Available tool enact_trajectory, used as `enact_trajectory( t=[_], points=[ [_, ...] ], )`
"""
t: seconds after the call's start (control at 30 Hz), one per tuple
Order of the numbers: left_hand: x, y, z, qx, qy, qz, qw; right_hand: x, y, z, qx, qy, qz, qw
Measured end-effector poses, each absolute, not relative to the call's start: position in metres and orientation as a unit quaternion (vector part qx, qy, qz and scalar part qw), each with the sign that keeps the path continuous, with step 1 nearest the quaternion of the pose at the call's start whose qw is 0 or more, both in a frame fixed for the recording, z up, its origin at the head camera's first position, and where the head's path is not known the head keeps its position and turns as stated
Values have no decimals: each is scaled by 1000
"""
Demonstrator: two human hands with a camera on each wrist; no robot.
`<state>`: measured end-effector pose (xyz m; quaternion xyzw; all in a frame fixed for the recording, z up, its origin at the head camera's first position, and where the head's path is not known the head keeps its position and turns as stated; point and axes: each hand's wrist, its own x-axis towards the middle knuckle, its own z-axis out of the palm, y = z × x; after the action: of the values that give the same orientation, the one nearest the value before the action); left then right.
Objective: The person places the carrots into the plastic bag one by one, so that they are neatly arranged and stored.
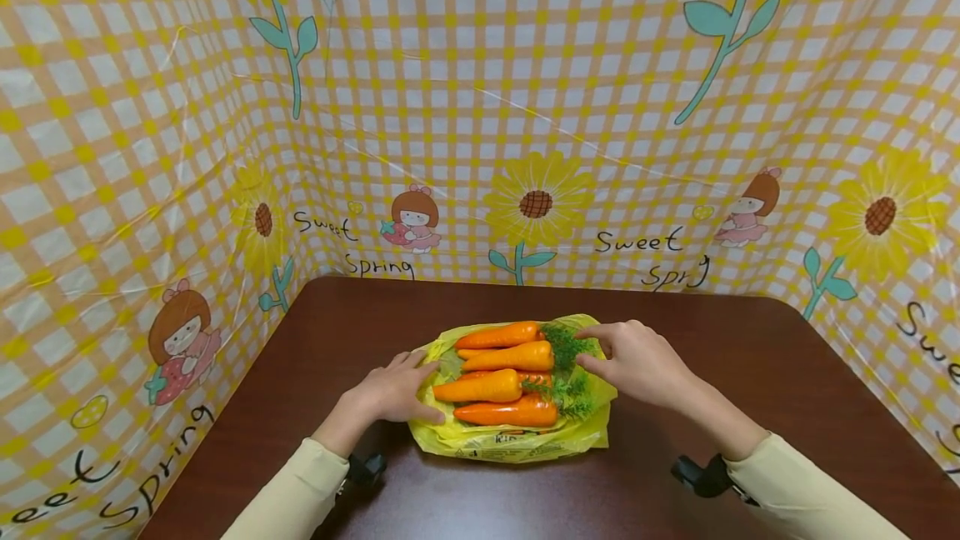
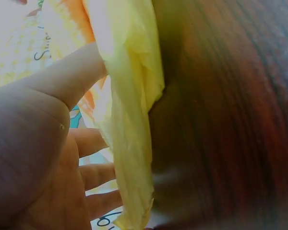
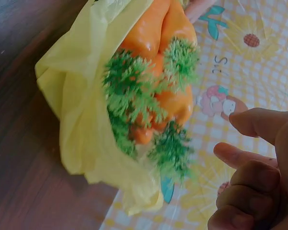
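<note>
Several orange carrots [image 1: 487, 387] with leafy green tops [image 1: 566, 348] lie side by side on a spread yellow plastic bag [image 1: 480, 447], tops to the right. My left hand [image 1: 390, 390] rests at the bag's left edge, fingers spread. In the left wrist view the thumb and fingertips of that hand [image 2: 43, 143] meet the yellow plastic. My right hand [image 1: 637, 361] is beside the green tops. In the right wrist view, its thumb and index finger stand apart with nothing between them, while the other fingers bend loosely. The bag's rim rises around the carrots [image 3: 146, 36].
The bag lies on a dark brown wooden table [image 1: 360, 315]. A yellow checked cloth [image 1: 465, 90] with sunflowers and cartoon figures hangs behind the table and along both sides. Dark wrist mounts [image 1: 701, 476] are under the sleeves.
</note>
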<state>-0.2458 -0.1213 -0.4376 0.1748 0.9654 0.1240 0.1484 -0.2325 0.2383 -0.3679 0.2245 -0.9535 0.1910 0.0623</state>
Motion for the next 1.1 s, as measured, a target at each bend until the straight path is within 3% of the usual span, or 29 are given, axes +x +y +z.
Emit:
enact_trajectory(
  t=[0.93,1.1],
  points=[
    [-245,-116,-438,170,971,80,146,-245,164,-377,300,-943,142,-27],
    [-243,-115,-438,168,972,80,142,-247,155,-382,325,-938,116,-22]
  ],
)
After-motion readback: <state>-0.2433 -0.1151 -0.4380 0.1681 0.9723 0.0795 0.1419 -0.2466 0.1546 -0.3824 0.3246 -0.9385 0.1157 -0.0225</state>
